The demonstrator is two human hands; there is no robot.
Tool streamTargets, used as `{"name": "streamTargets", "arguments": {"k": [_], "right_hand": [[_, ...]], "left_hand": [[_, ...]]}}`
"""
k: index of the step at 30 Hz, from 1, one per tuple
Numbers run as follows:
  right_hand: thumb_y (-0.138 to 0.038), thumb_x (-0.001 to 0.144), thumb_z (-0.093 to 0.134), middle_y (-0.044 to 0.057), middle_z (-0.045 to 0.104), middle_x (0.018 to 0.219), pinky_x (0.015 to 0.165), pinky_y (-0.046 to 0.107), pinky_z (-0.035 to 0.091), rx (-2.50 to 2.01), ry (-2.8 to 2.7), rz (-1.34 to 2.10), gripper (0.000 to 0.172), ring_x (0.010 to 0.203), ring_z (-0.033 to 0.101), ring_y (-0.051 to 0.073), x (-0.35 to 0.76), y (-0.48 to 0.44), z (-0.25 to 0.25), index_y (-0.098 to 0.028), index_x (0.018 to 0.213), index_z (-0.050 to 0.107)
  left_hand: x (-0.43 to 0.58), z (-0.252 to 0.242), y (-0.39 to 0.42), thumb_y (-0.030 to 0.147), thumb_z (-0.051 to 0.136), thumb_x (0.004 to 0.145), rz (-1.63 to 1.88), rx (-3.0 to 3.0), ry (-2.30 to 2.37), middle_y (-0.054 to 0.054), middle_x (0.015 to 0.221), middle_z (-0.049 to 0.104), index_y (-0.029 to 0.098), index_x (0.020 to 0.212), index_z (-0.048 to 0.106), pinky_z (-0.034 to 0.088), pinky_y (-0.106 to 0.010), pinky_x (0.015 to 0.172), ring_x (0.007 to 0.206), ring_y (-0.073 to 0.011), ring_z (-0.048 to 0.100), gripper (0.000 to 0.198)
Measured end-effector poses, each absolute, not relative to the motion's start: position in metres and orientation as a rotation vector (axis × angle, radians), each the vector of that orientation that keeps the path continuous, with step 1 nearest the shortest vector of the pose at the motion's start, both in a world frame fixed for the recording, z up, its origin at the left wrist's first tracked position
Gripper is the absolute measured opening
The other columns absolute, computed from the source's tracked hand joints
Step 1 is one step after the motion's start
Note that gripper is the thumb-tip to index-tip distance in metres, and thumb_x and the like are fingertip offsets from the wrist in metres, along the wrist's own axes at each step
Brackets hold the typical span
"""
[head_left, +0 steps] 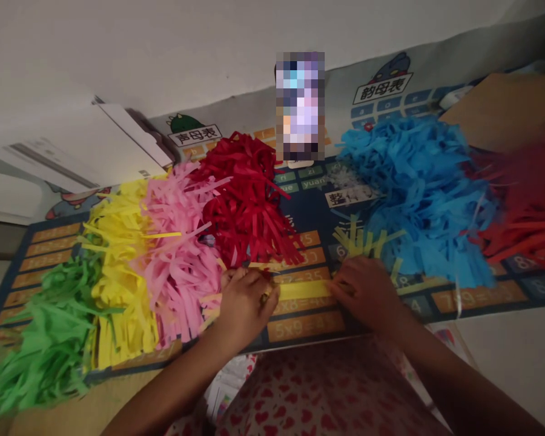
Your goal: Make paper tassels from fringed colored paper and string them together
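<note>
Left hand is pinching a yellow paper strip; right hand is angling inward, fingertips pressing its other end; hands are apart.

The person's two bare forearms reach up from the bottom corners of the view and converge toward the centre. The left hand is curled, knuckles up, its fingers bent downward with the tips hidden beneath. The right hand lies low and flatter, its fingers extended toward the left hand, which is near but not touching it.
</note>
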State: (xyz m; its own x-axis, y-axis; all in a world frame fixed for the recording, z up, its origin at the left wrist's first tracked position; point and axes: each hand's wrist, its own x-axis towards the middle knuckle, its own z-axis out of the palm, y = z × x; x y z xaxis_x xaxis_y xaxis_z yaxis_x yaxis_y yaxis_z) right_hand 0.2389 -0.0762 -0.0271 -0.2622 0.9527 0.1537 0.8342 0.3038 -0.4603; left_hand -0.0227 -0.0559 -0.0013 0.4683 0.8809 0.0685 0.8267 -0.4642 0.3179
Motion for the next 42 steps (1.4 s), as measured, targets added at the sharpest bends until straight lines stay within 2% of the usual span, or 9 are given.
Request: {"name": "streamTargets", "arguments": {"k": [4,7,11,15,21,25,30,35,42], "right_hand": [[-0.034,0.091,0.055,0.003,0.061,0.072,0.07,0.034,0.027,-1.614,-2.172,0.321,0.028,0.077,0.053,0.02,0.239,-0.078,-0.029,-0.02,0.068,0.06],[-0.034,0.089,0.06,0.005,0.065,0.082,0.076,0.037,0.028,-1.69,-2.126,0.095,0.019,0.085,0.053,0.024,0.237,-0.083,-0.025,-0.019,0.078,0.063],[-0.016,0.091,0.055,0.004,0.068,0.099,0.092,0.042,0.025,-1.502,-2.289,-0.104,0.011,0.103,0.051,0.024,0.232,-0.093,-0.014,-0.022,0.09,0.065],[-0.016,0.092,0.053,0.003,0.066,0.089,0.091,0.043,0.027,-1.23,-2.581,-0.064,0.014,0.093,0.051,0.021,0.226,-0.094,-0.006,-0.02,0.086,0.064],[-0.017,0.092,0.053,0.001,0.063,0.077,0.088,0.041,0.03,-1.173,-2.665,-0.083,0.02,0.084,0.05,0.019,0.229,-0.072,-0.004,-0.02,0.076,0.063],[-0.025,0.089,0.058,0.003,0.063,0.081,0.085,0.042,0.031,-1.274,-2.566,-0.008,0.013,0.086,0.05,0.022,0.215,-0.071,0.0,-0.019,0.079,0.063],[-0.016,0.093,0.049,0.007,0.061,0.083,0.081,0.04,0.031,-1.195,-2.575,-0.132,0.016,0.085,0.048,0.023,0.19,-0.085,-0.003,-0.016,0.084,0.062],[-0.015,0.093,0.054,0.005,0.065,0.082,0.082,0.039,0.028,-1.213,-2.478,-0.111,0.014,0.088,0.05,0.022,0.229,-0.091,-0.018,-0.018,0.084,0.065],[-0.03,0.091,0.064,0.0,0.068,0.085,0.08,0.035,0.027,-1.244,-2.237,0.325,0.014,0.086,0.054,0.019,0.262,-0.076,-0.031,-0.023,0.081,0.07]], "left_hand": [[-0.023,-0.004,-0.057,0.033,0.054,0.091,0.328,2.525,1.506,-0.004,0.078,0.067,0.019,0.072,0.063,0.034,-0.039,0.075,0.077,-0.0205,0.055,0.025],[-0.024,-0.003,-0.06,0.03,0.058,0.09,0.442,2.7,1.491,-0.007,0.092,0.069,0.019,0.091,0.065,0.036,-0.041,0.081,0.088,-0.0241,0.056,0.013],[-0.023,0.008,-0.064,0.015,0.052,0.092,0.356,3.104,0.943,-0.006,0.1,0.069,0.019,0.105,0.063,0.036,-0.041,0.089,0.095,-0.0229,0.055,0.017],[-0.017,0.022,-0.065,0.013,0.05,0.093,0.031,3.213,0.776,-0.006,0.093,0.068,0.015,0.105,0.063,0.035,-0.041,0.09,0.086,-0.0213,0.056,0.018],[-0.002,0.024,-0.058,0.025,0.049,0.092,0.113,3.162,0.887,-0.005,0.073,0.063,0.015,0.079,0.064,0.036,-0.043,0.081,0.075,-0.0218,0.057,0.023],[0.0,0.016,-0.053,0.021,0.054,0.088,0.25,3.136,0.936,-0.005,0.075,0.066,0.015,0.081,0.066,0.035,-0.042,0.081,0.077,-0.0214,0.058,0.015],[-0.007,0.013,-0.056,0.021,0.056,0.089,0.342,3.145,1.023,-0.004,0.075,0.068,0.017,0.079,0.065,0.034,-0.043,0.083,0.078,-0.0217,0.059,0.014],[-0.026,0.007,-0.066,0.014,0.056,0.09,0.443,3.121,0.949,-0.005,0.086,0.072,0.016,0.09,0.065,0.035,-0.041,0.083,0.081,-0.0197,0.06,0.009],[-0.038,-0.005,-0.06,0.022,0.057,0.091,0.509,2.666,1.168,-0.005,0.087,0.068,0.018,0.09,0.066,0.039,-0.037,0.077,0.086,-0.0215,0.058,0.009]]}}
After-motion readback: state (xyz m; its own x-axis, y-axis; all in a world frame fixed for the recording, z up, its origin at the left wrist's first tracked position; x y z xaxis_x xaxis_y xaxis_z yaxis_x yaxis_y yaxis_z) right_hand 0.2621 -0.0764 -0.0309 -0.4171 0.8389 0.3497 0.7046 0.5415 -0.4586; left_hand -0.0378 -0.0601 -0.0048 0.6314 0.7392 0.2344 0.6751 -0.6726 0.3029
